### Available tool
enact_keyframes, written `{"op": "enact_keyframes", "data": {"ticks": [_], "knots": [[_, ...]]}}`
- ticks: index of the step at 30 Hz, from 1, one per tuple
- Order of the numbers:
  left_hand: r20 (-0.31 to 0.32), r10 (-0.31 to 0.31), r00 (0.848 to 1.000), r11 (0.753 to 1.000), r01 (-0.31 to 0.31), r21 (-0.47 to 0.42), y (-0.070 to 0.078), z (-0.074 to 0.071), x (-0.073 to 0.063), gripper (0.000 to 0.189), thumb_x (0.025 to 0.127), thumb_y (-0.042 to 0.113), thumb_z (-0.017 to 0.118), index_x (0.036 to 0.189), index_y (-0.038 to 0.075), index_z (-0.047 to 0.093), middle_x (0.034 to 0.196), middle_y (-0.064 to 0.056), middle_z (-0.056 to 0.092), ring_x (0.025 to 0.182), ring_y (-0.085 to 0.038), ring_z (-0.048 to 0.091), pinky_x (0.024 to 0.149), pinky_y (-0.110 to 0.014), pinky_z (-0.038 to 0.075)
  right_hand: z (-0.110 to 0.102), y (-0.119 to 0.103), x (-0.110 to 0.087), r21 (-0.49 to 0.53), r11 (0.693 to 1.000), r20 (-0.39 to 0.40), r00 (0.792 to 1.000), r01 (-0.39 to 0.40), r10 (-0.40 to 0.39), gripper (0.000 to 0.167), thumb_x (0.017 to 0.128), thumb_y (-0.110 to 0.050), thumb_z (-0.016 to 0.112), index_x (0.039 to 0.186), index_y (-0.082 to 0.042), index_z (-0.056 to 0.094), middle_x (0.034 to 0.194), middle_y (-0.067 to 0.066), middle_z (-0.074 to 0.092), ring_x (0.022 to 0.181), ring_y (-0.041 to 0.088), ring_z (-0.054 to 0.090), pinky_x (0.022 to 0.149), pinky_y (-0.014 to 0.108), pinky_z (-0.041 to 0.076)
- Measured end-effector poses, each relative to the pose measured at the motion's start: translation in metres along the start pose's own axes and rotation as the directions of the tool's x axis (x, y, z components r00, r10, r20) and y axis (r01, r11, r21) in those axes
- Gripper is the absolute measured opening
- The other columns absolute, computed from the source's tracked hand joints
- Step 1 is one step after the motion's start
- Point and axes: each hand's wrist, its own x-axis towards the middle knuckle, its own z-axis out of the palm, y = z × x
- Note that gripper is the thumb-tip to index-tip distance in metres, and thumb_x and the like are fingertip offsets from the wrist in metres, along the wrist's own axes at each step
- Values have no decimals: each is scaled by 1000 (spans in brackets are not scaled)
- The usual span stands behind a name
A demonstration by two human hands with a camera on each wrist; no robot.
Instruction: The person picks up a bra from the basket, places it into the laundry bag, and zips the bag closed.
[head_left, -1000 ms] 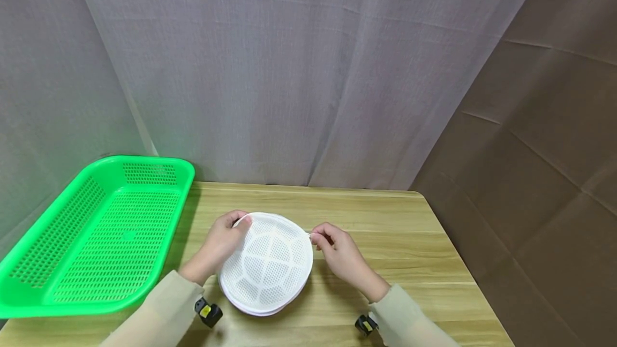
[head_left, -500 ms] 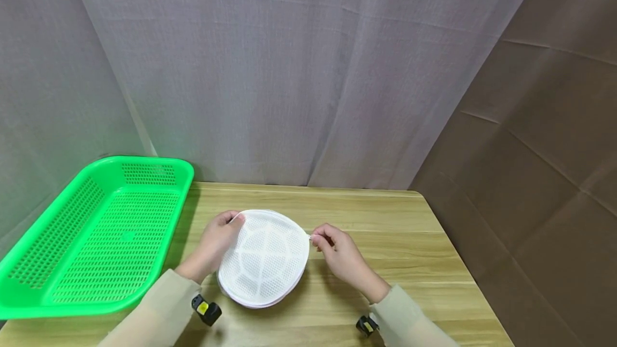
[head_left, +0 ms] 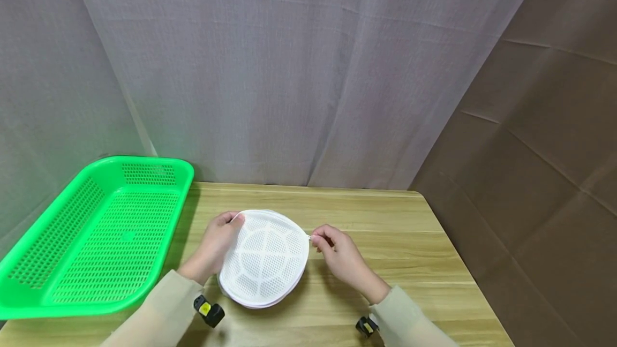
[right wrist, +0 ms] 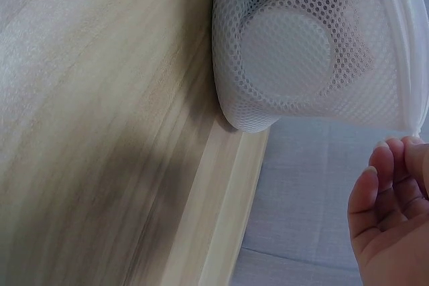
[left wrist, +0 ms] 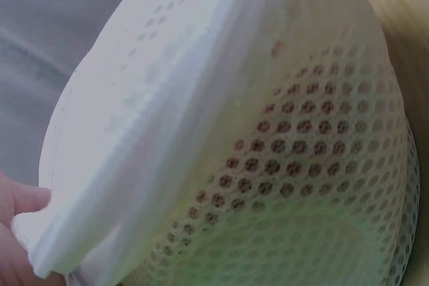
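Note:
A round white mesh laundry bag (head_left: 264,261) with a zipped rim is held over the table between the two hands. My left hand (head_left: 218,240) grips its upper left edge, thumb on the top face and the other fingers mostly hidden behind. At the bag's right edge, my right hand (head_left: 339,253) pinches a small end of the rim between thumb and forefinger. The right wrist view shows these fingertips at the corner of the zipped rim, below the mesh side of the bag (right wrist: 288,51). Through the mesh (left wrist: 295,145) in the left wrist view, a dark reddish patch shows.
A green plastic basket (head_left: 185,197) with slotted walls stands on the left of the wooden table (head_left: 400,240). Grey cloth (head_left: 270,68) hangs behind the table, and brown cloth (head_left: 544,149) covers the right side. Small black cameras sit at both wrists.
The bag has shifted slightly left and up with my left hand, and its top face has tilted a little. The right hand keeps its pinch, nearly still.

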Motion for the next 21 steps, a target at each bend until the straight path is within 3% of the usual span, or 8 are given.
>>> {"op": "enact_keyframes", "data": {"ticks": [6,12,21], "knots": [[-8,-3,1000,999,3,-51,-1,0,0,33,102,25,47,117,-2,57,99,-10,58,84,-19,55,74,-31,46,-1,0,0,9,1000,9,1000,2,-2,11,98,-21,57,92,-16,65,83,1,63,74,14,60,66,28,50],[-9,-33,999,987,31,-159,-1,-4,1,34,103,26,45,120,-3,52,99,-10,57,82,-18,56,72,-32,48,-1,2,0,22,1000,-11,1000,4,-4,10,97,-20,58,90,-18,64,78,-8,59,73,17,60,65,28,50],[93,27,995,1000,-26,-17,7,-6,-3,32,103,24,43,120,-1,53,103,-13,56,88,-21,55,78,-32,46,-2,4,1,39,999,-4,1000,-6,7,8,97,-20,59,93,-17,65,81,0,62,74,27,61,63,27,50]]}}
